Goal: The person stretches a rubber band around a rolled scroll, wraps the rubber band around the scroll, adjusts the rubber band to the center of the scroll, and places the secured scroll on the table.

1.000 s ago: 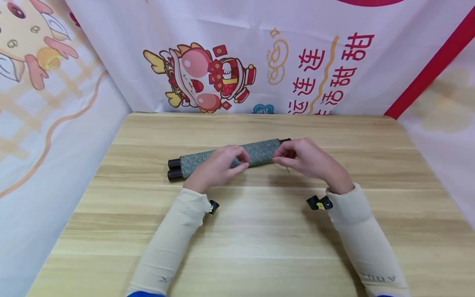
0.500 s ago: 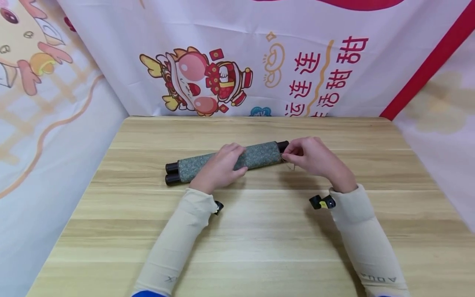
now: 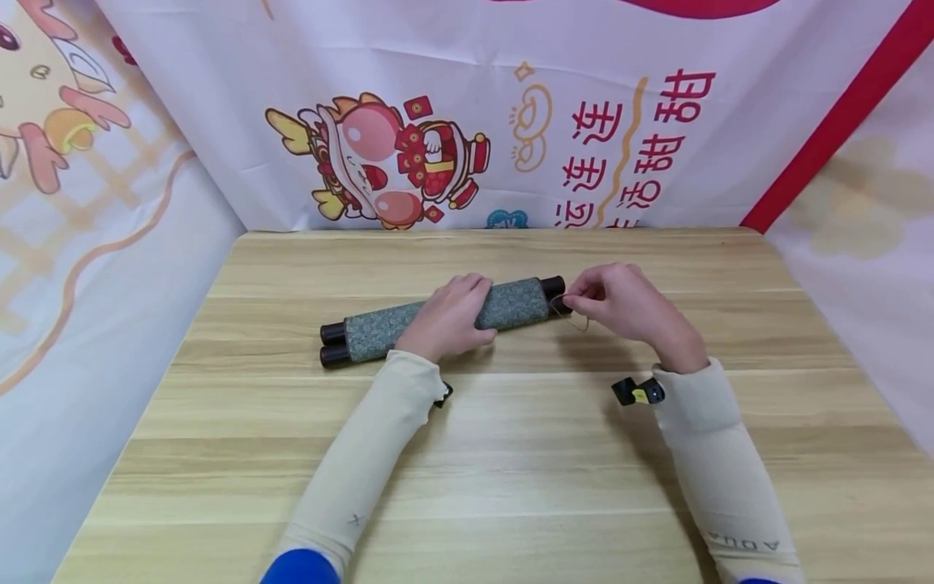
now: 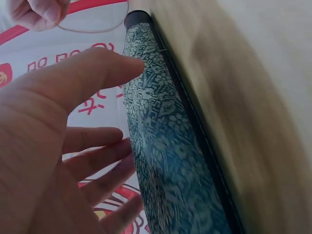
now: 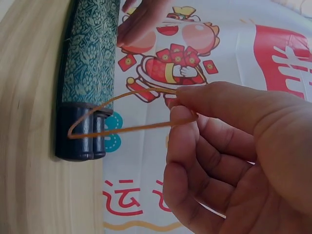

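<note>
A rolled scroll [image 3: 515,302], covered in green patterned fabric with dark roller ends, lies slantwise on the table. My left hand [image 3: 450,318] holds it near its middle, thumb on the near side and fingers on the far side. In the left wrist view the thumb and fingertips of that hand [image 4: 53,131] reach the patterned cover. At the scroll's right end, my right hand [image 3: 616,300] pinches a thin tan rubber band [image 5: 131,128] between thumb and forefinger. The band's loop passes in front of the dark roller ends [image 5: 80,131] in the right wrist view; whether it encircles them I cannot tell.
The wooden table [image 3: 503,454] reaches back to a white printed cloth [image 3: 452,49] hanging behind it. Another printed cloth [image 3: 95,324] hangs along the left. A small black camera [image 3: 638,392] sits at my right wrist.
My left hand has come down onto the scroll and slid slightly right. My right hand has moved right with the rubber band, whose loop now shows opened out at the roller ends.
</note>
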Demonstrator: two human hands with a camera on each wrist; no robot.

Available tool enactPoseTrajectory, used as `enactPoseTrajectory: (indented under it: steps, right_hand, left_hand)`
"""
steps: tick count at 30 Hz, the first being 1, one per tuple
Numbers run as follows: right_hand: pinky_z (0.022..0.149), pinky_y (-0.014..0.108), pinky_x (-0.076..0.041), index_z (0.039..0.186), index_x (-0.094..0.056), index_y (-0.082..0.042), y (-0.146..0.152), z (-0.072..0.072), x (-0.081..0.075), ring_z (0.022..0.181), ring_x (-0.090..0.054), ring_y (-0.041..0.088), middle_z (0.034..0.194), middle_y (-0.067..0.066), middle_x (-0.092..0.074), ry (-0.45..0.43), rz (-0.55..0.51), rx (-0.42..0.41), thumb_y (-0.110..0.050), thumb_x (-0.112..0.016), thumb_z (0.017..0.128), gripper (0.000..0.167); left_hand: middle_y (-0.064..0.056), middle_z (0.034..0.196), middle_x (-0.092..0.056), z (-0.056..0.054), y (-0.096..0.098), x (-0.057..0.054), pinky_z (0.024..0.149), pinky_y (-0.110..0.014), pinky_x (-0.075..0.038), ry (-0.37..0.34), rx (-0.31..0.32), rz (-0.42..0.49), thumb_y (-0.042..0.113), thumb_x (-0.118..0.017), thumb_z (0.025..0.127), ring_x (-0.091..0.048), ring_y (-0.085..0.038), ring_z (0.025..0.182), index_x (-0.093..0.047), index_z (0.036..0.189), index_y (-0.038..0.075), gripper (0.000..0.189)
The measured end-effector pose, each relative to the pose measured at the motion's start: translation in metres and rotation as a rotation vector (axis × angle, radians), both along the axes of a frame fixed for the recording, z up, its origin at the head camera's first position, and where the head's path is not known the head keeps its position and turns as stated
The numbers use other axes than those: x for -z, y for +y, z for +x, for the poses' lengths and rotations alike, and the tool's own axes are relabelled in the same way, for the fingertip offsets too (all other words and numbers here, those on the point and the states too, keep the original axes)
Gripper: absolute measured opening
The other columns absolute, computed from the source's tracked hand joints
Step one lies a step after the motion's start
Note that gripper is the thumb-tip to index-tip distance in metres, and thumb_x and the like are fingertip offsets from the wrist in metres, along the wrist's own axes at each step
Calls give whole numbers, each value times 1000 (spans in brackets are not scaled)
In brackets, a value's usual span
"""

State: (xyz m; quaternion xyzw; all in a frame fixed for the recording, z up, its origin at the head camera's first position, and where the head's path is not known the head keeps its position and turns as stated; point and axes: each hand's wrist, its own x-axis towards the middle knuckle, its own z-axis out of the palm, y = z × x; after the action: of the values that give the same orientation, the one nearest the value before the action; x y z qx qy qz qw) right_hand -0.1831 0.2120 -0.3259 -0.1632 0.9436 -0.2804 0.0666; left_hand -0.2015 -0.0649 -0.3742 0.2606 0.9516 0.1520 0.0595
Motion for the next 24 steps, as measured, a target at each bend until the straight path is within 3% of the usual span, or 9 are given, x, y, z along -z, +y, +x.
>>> enactPoseTrajectory:
  steps: [6,13,18,21,24]
  right_hand:
    - [70,32,-52,104,-79,-4,6,-2,-1,79,-63,21,93,12,-75,-7,-1,34,-22,-69,103,20]
    - [67,31,-51,107,-79,-6,13,-3,-2,81,-62,23,95,13,-75,-21,-8,94,-25,-69,103,22]
    - [66,31,-51,106,-78,-7,16,-3,-4,81,-63,23,93,10,-74,-2,-12,108,-26,-69,103,21]
    - [65,30,-51,104,-78,-7,17,-2,-5,80,-63,22,92,10,-75,16,-17,113,-26,-69,103,21]
    - [65,30,-50,104,-78,-6,16,-2,-5,80,-64,21,92,11,-75,25,-20,113,-27,-70,103,22]
  left_hand:
    - [-11,158,-48,-15,11,3,123,-51,-40,-30,11,-43,42,-82,90,-46,-31,147,-43,159,5,87]
    - [-10,155,-50,-24,24,9,117,-52,-45,-42,14,-74,41,-82,91,-49,-30,142,-45,157,8,83]
    - [-12,147,-57,-32,35,11,110,-52,-51,-49,-10,-94,42,-89,83,-56,-32,134,-49,153,8,87]
    - [-13,132,-65,-36,41,11,101,-52,-56,-34,-31,-95,45,-92,76,-63,-33,121,-57,142,7,84]
    - [-9,112,-70,-38,46,13,90,-51,-59,-29,-67,-119,47,-93,72,-66,-32,106,-66,119,11,66]
